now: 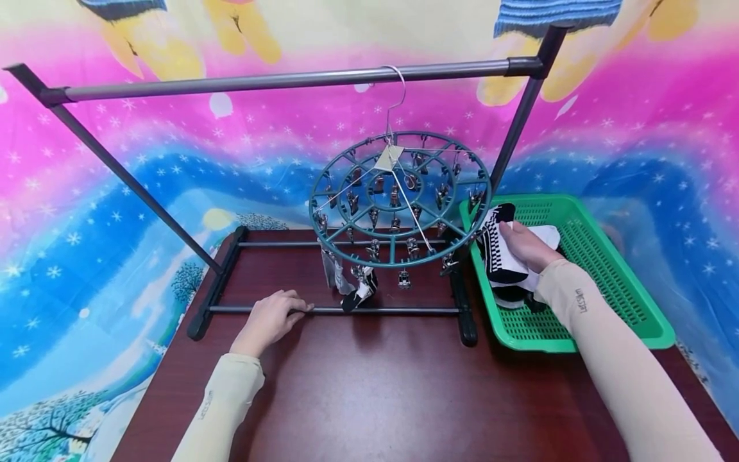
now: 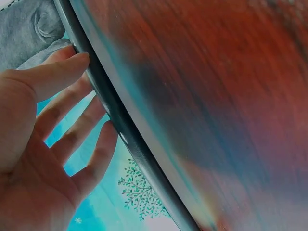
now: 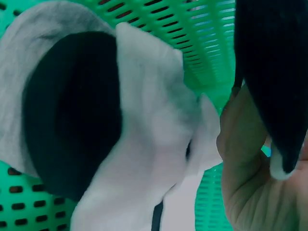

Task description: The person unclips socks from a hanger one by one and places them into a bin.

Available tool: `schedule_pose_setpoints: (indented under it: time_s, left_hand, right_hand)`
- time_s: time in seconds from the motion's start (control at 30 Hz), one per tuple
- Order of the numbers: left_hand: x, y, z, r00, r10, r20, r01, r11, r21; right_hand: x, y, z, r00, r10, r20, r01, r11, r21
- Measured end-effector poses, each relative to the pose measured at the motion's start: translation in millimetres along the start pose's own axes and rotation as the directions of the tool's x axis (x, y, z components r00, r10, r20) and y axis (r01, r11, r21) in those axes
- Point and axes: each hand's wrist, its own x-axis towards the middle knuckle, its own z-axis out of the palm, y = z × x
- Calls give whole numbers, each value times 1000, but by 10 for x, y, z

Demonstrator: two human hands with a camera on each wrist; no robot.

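Currently, a black-and-white checkered sock point(image 1: 501, 253) is pinched between the thumb and fingers of a person's right hand point(image 1: 528, 247), over the left side of a green basket point(image 1: 543, 343) standing on a tabletop point(image 1: 404, 391); whether it touches the pile below cannot be told. White cloth point(image 3: 154, 96) and a gray-and-black item point(image 3: 53, 29) lie inside the basket. The left hand point(image 1: 274, 321) rests at the lower bar point(image 1: 404, 311) of a dark rack, its fingers spread, tips against the bar. From the top rail point(image 1: 288, 80) hangs a round hanger point(image 1: 392, 262) set with clips point(image 1: 403, 280), a gray sock point(image 1: 333, 269) and a patterned sock point(image 1: 362, 292) suspended at its near edge. The checkered sock appears light, soft and limp, unlikely to break or slip, but liable to sag wherever unsupported; its cuff edge, both layers pinched flat together, would probably offer the steadiest hold.
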Motion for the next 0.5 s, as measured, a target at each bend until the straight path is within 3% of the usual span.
schedule_pose_setpoints:
  time_s: [0.27, 0.5]
  left_hand:
    - [10, 8, 3, 999, -29, -22, 29, 1000, 7]
    - [12, 33, 10, 999, -53, -12, 53, 999, 13]
  right_hand:
    - [31, 122, 14, 996, 25, 81, -25, 1000, -1]
    - [17, 159, 22, 994, 68, 83, -65, 997, -41]
